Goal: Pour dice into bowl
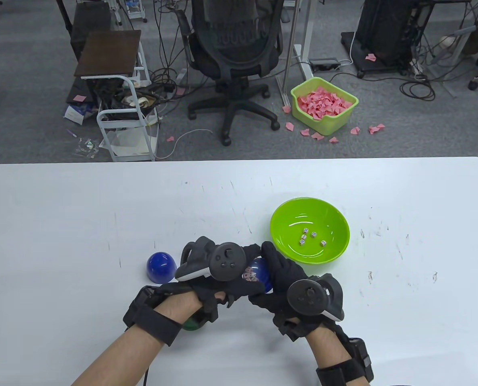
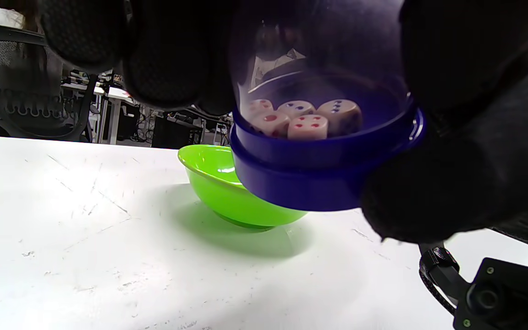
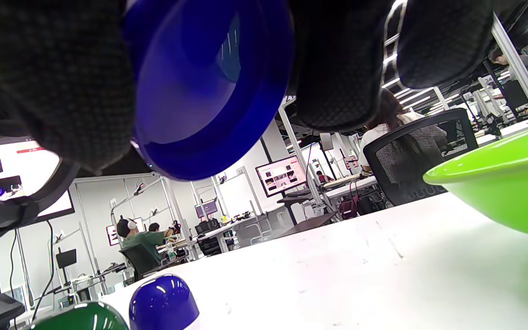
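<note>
Both hands hold a closed blue dice cup just above the table, left of the green bowl. My left hand grips its translucent domed top. My right hand grips its blue base. In the left wrist view several white dice lie inside the cup on the base, with the bowl right behind it. The bowl holds several dice.
A second blue dome cup stands on the table left of my hands and also shows in the right wrist view. A green dome cup sits under my left wrist. The white table stretches to the left and far side.
</note>
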